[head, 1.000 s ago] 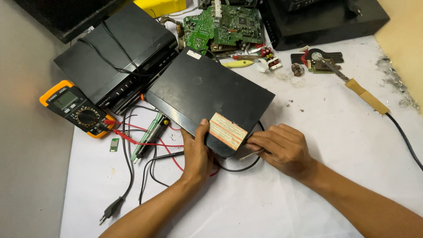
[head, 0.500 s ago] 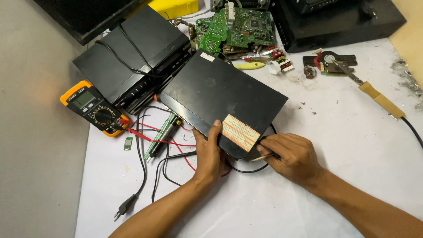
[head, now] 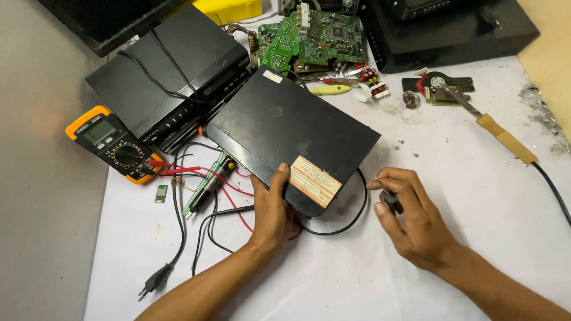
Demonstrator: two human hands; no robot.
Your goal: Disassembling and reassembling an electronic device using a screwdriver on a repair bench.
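Left hand (head: 270, 208) clamped on the near edge of a flat black box (head: 291, 135) with a pale label, thumb on top, at the middle of the white table (head: 476, 178). Right hand (head: 410, 220) at three o'clock of that corner, just clear of the box, fingers curled shut around a small dark tool (head: 392, 203). Yellow multimeter (head: 113, 144) at nine o'clock of the box, a second black box (head: 169, 68) at ten, green circuit board (head: 312, 38) at twelve, soldering iron (head: 491, 128) at two.
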